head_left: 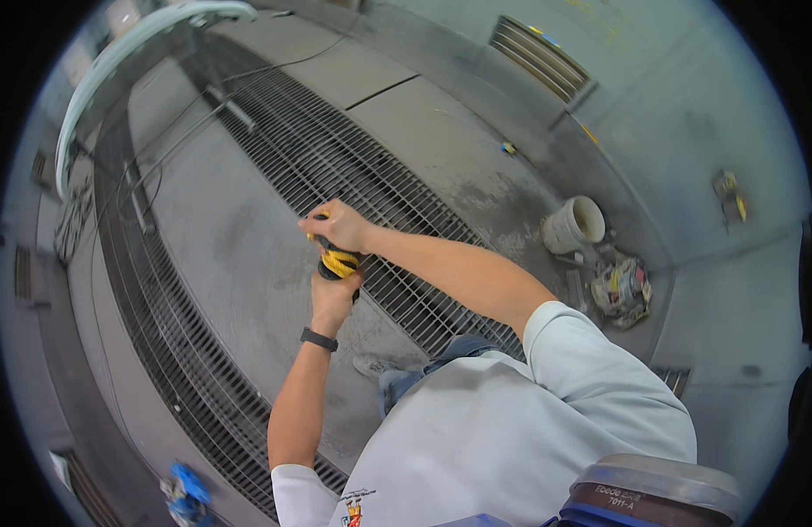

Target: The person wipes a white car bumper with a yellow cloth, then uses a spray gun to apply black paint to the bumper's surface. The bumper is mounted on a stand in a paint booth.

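Note:
Both my hands are together over the floor, on a small yellow-and-black hand tool (339, 263) whose exact kind the fingers hide. My left hand (332, 300), with a dark band on the wrist, wraps around its lower black end. From the right, my right hand (341, 227) reaches across, its fingers closed at the tool's upper end, near a black and yellow part. What the right fingertips touch is partly covered.
A long pale curved panel (103, 75) rests on a metal stand (143, 189) at the upper left. Floor gratings (336, 145) run below me. To the right are a whitish bucket (574, 225) and a cluttered bundle (621, 290). A blue item (188, 492) lies lower left.

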Tool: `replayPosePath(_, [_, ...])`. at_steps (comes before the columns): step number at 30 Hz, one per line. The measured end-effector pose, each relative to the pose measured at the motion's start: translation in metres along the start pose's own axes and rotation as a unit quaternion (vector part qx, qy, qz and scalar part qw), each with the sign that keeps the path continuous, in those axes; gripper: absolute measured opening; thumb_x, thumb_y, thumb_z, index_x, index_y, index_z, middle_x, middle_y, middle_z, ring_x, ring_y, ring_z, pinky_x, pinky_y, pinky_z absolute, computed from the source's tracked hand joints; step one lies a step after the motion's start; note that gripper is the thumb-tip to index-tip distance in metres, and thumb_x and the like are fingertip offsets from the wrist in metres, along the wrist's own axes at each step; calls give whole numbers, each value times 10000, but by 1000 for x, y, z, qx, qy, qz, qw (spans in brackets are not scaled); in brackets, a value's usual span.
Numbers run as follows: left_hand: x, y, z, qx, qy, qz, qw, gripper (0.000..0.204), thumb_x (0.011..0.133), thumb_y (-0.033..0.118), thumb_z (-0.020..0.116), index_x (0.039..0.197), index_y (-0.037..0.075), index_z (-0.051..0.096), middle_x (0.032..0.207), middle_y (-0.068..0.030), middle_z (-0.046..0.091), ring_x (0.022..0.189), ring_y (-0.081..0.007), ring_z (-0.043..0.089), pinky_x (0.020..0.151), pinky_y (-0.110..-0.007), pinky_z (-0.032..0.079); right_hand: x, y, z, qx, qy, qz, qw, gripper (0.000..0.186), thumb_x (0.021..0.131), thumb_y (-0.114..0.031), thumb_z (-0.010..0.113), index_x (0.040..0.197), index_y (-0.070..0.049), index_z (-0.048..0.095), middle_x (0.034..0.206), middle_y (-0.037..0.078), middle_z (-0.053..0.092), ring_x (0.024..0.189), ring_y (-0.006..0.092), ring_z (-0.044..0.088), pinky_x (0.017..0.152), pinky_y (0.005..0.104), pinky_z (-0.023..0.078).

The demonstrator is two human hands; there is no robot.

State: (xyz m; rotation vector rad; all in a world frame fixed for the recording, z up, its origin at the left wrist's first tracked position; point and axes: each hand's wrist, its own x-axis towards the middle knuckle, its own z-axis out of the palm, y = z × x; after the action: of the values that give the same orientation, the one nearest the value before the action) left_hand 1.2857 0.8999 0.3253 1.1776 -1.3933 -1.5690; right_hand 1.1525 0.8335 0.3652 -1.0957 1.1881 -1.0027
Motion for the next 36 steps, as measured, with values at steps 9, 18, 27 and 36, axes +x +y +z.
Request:
replayPosePath(9, [15,-83,233,354,-221,122,901,279,766,170,756,802,-80,638,821,-243,732,747,-387,724,671,-462,554,-144,111,-220,-135,240,68,959,394,968,-248,621,695,32,669,655,153,647,592,240,576,641,427,484])
replayPosePath(18, [-62,-82,567,591,-487,103,635,608,830,335,776,1244,-62,576,1042,-239,743,978,-393,725,868,-483,595,-421,234,-443,10,601,149,785,403,932,-196,602,604,33,561,584,158,573,525,265,490,591,465,413])
replayPosePath(27, [-116,-100,778,432,-575,180,671,736,802,407,831,1273,-73,531,1011,-272,741,955,-422,731,842,-474,580,-628,255,-564,38,784,83,614,473,993,-475,634,1111,-17,663,946,126,720,931,227,705,720,390,551])
replayPosePath(36, [38,-116,868,113,-669,-188,710,521,948,326,780,1299,-36,651,1132,-84,735,1011,-140,681,940,-291,516,-678,235,-688,184,690,163,680,303,1071,-261,560,1257,-24,596,1027,41,688,820,124,663,742,299,552])
